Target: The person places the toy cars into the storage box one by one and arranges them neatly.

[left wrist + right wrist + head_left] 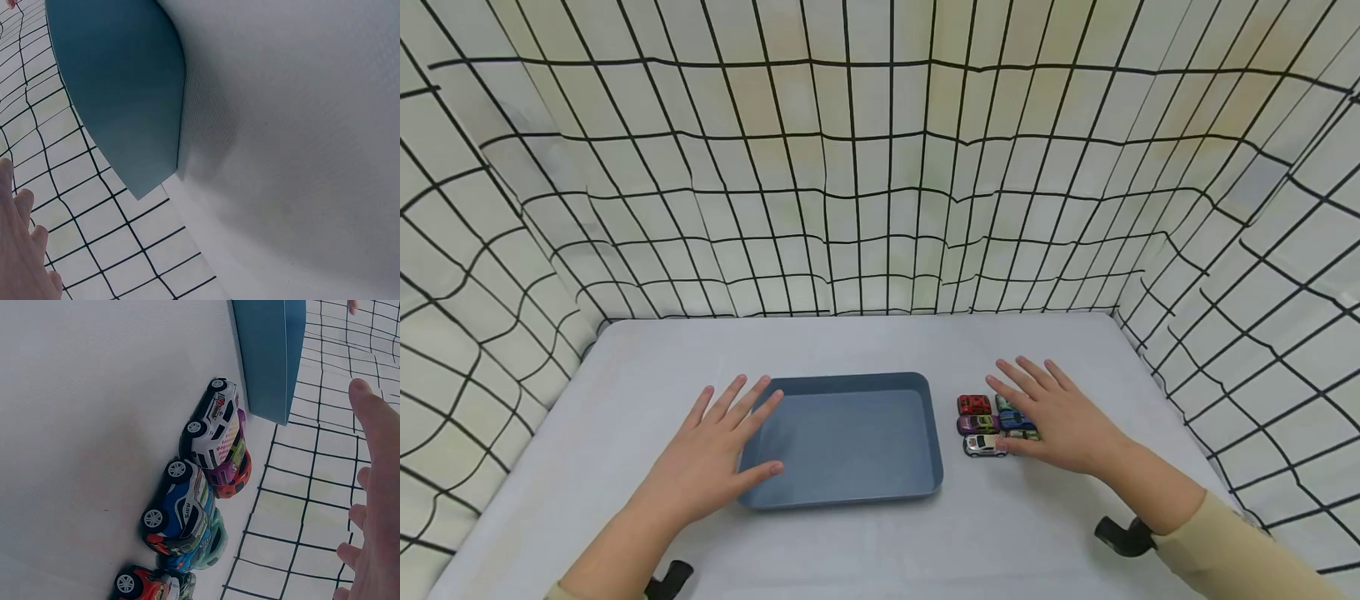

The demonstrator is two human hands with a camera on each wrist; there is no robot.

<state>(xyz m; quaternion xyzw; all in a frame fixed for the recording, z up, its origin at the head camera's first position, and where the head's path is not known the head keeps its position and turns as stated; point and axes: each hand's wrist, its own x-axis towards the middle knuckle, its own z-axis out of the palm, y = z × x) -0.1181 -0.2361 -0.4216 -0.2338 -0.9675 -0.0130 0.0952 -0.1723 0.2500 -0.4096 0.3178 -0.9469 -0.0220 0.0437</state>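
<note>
A blue-grey rectangular tray [857,442] lies on the white tabletop, its side wall [125,94] large in the left wrist view. My left hand [711,462] hovers at the tray's left edge, fingers straight and spread, holding nothing. To the right of the tray several small toy cars stand close together: a red car [974,405], a purple car [977,424], a white car [982,446] and a blue car [1015,419]. Spread over their right side is my right hand [1067,421], which holds nothing and hides part of the group. The right wrist view shows another red car [142,584] nearest the camera.
Black grid netting [887,196] over pale cloth rises behind the white table [865,550] and along both sides. Dark wrist mounts [1123,536] sit at both forearms, near light sleeves.
</note>
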